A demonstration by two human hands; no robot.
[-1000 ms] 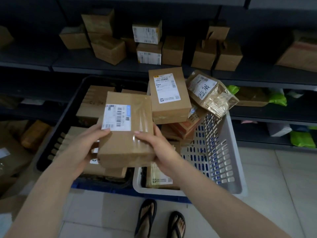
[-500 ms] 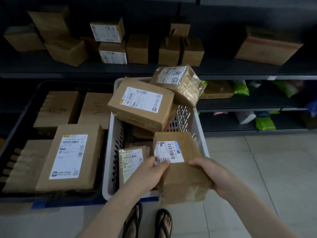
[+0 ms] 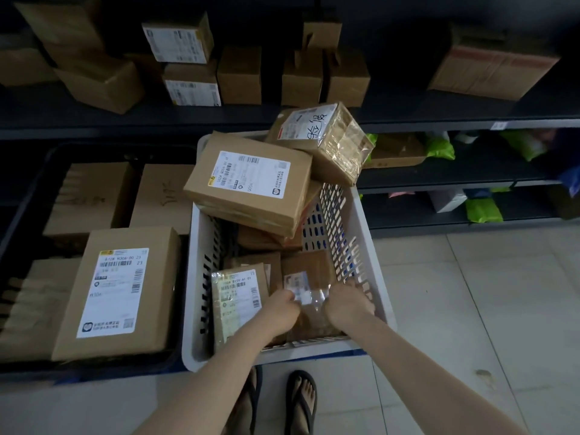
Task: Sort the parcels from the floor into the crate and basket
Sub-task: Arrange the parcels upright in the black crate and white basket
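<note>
Parcel (image 3: 310, 271), brown card, white label, taped, in basket (image 3: 195, 277), left hand (image 3: 282, 306), right hand (image 3: 349, 306), fingers (image 3: 356, 285) curled round it.

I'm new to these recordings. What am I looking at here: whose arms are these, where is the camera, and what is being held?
There is no machine here. The two bare arms belong to a person, and the single picture comes from a wide-angle camera worn on their head, looking forward and down. That is why their sandalled feet show at the bottom. On the tiled floor stand a black crate on the left and a white basket on the right, both holding cardboard parcels. Dark shelves behind carry more boxes. The left hand and right hand grip a small brown parcel by its two sides, low inside the near end of the basket, beside a labelled parcel. The picture is blurred there, so I cannot tell whether it already rests on the bottom.
</note>
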